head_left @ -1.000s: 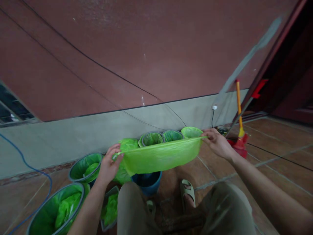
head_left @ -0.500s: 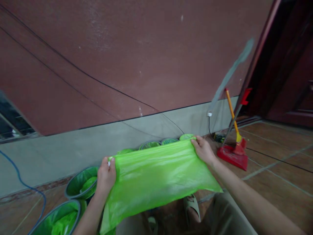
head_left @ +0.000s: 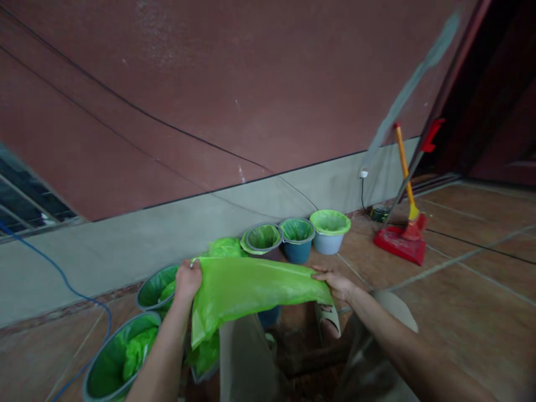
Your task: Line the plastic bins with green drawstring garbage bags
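A bright green plastic bag (head_left: pixel 255 285) is stretched sideways between my two hands, above my knees. My left hand (head_left: pixel 188 279) is closed on its upper left corner, with a small white bit showing at the fingers. At the right end, my right hand (head_left: pixel 335 283) pinches the bag, fingers pointing left. Below and behind the bag, a blue bucket (head_left: pixel 269 317) shows only in part. Green plastic (head_left: pixel 206 353) bunches over another container under my left forearm.
Along the wall stand lined buckets: a pale one (head_left: pixel 329 240), a blue one (head_left: pixel 297 245) and a grey-rimmed one (head_left: pixel 263 237). Two bins (head_left: pixel 89 385) (head_left: pixel 144 307) with green plastic inside are at left. A red dustpan (head_left: pixel 400 245), a broom (head_left: pixel 405 173) and a blue hose (head_left: pixel 62 273) are nearby.
The bag's right end has come down and its hanging part is shallower. My right hand has lowered. The view has shifted, and the buckets by the wall show more fully.
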